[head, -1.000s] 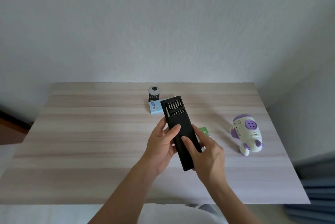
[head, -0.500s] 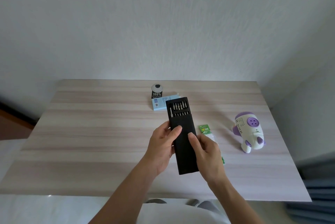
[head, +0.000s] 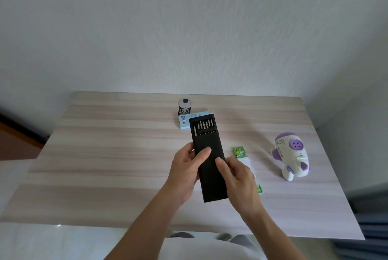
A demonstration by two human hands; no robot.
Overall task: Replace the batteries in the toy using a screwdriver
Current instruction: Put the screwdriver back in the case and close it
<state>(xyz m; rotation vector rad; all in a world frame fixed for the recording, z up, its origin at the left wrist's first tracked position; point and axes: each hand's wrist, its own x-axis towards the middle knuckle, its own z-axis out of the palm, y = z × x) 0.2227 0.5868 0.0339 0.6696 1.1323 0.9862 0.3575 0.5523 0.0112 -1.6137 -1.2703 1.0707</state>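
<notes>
A long black screwdriver case point(head: 207, 144) is held above the middle of the wooden table point(head: 105, 165). Its inner tray is slid out a little at the far end, showing several silver bits. My left hand point(head: 186, 173) grips the case's left side with the thumb across the top. My right hand point(head: 239, 182) grips its right side, thumb on the top face. A white and purple toy point(head: 291, 156) stands at the right. A green battery pack point(head: 245, 165) lies on the table between the case and the toy, partly hidden by my right hand.
A light blue box point(head: 184, 121) lies at the back of the table behind the case, with a small black and silver round item point(head: 184, 106) just beyond it. White walls stand behind and to the right. The table's near edge is by my body.
The case has turned more upright in my hands and shifted slightly left, uncovering more of the green battery pack. Both hands keep their grip.
</notes>
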